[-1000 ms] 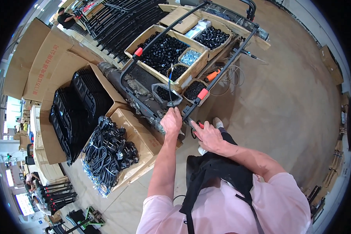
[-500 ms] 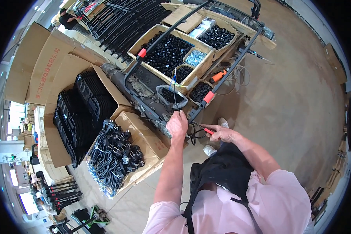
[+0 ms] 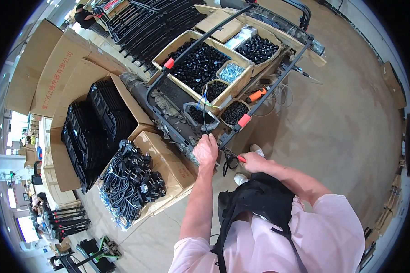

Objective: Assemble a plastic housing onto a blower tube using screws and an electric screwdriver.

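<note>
Clearly, the 2 hands are at work near the body, just by the near end of the frame. The right hand [image 3: 254, 162] has its fingers folded around a red-handled tool [image 3: 242, 159]; only a short red part shows, so I cannot tell whether its working end is open or biting on something. The left hand [image 3: 205, 150] is closed around a black cable [image 3: 204, 119]. This cable stands up from the fist, with blue and yellow-green wires at its upper end, and more dark cable hangs looped between the hands, beside the end of the black tubular frame [image 3: 213, 32].

In my judgement, the left grip should be firm without crushing the cable, and its fingertips should stay out of the tool's path. It is also wise to leave the loop some slack, so that the wires are not dragged against the bar end.

A little farther are a plastic bag [image 3: 197, 114] and a heap of small black parts [image 3: 235, 112], then a wooden tray [image 3: 237, 92] and an orange tool [image 3: 258, 95]. On the left lie bundled plug cables [image 3: 123, 191]. Farthest away, 1 co-worker [image 3: 84, 19] stands near the stacked black bars [image 3: 157, 27].
</note>
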Motion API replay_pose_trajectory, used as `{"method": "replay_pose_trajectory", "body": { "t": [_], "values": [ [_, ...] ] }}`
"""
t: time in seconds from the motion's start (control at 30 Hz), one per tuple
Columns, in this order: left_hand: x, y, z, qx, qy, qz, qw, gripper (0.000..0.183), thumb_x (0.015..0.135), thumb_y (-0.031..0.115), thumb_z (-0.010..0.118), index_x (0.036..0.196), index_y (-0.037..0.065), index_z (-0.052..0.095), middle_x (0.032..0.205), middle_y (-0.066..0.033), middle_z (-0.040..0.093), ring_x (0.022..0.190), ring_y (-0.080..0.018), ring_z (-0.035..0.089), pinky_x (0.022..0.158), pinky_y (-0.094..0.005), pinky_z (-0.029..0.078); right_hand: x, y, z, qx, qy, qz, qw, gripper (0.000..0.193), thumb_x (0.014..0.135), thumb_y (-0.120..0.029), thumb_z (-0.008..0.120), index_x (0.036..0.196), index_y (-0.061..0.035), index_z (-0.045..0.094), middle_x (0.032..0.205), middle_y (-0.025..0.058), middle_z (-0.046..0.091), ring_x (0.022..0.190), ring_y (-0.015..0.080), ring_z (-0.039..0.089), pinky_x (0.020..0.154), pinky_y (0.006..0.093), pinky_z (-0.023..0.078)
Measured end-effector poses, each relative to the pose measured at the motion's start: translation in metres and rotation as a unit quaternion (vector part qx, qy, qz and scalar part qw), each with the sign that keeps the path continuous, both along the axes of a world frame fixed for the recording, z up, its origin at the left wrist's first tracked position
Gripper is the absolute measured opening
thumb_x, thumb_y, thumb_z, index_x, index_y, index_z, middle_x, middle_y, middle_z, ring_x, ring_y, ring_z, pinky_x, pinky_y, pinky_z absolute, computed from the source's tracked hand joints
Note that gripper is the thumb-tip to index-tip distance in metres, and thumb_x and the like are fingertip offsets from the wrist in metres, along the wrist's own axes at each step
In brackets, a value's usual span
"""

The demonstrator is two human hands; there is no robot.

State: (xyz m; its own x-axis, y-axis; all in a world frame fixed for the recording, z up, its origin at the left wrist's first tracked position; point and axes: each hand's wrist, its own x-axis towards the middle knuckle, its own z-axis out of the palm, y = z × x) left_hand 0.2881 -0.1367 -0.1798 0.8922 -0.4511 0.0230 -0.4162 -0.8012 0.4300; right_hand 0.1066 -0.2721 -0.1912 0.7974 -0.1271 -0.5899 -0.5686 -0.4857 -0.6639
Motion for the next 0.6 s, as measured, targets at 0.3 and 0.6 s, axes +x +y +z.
{"method": "replay_pose_trajectory", "body": {
  "t": [0.3,0.6],
  "values": [
    [0.001,-0.008,0.003,-0.003,0.005,0.033,0.999,0.034,0.103,0.035,0.059,0.088,0.006,0.068,0.082,-0.0251,0.072,0.077,-0.0477,0.07,0.073,-0.0568,0.054,-0.012,-0.051,-0.001,0.01,0.018,0.038,0.999,0.038,0.089,-0.014,0.06,0.124,0.0015,0.061,0.114,0.0294,0.07,0.112,0.0455,0.067,0.095,0.0537,0.052],
    [-0.001,-0.016,0.005,-0.03,-0.064,0.073,0.995,0.04,0.095,0.02,0.068,0.13,0.003,0.062,0.11,-0.0179,0.069,0.096,-0.0385,0.067,0.087,-0.0478,0.053,0.065,-0.055,-0.121,0.163,0.098,-0.183,0.965,0.029,0.09,-0.027,0.071,0.106,-0.0024,0.068,0.083,0.0143,0.072,0.069,0.0249,0.071,0.057,0.0404,0.053]
  ]
}}
